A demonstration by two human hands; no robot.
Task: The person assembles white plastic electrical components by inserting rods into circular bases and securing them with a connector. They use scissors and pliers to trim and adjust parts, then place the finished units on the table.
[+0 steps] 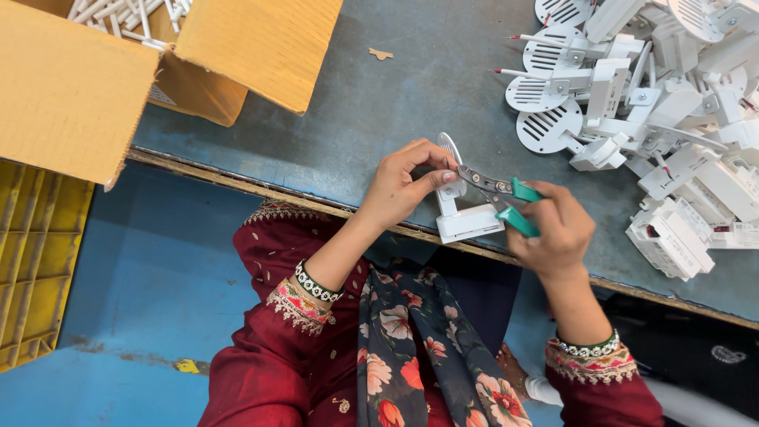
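Observation:
My left hand (pixel 405 184) grips a white plastic part (pixel 461 213) with a round slotted disc on top and a boxy base, held at the near edge of the grey-blue table (pixel 379 103). In my right hand (pixel 558 231) is a pair of small pliers with green handles (pixel 506 198). The metal jaws of the pliers meet the part close to my left thumb.
A heap of like white plastic parts (pixel 656 103) covers the table's right side. An open cardboard box (pixel 118 63) with white sticks inside stands at the left. A yellow plastic crate (pixel 32 261) sits on the blue floor (pixel 158 300) below.

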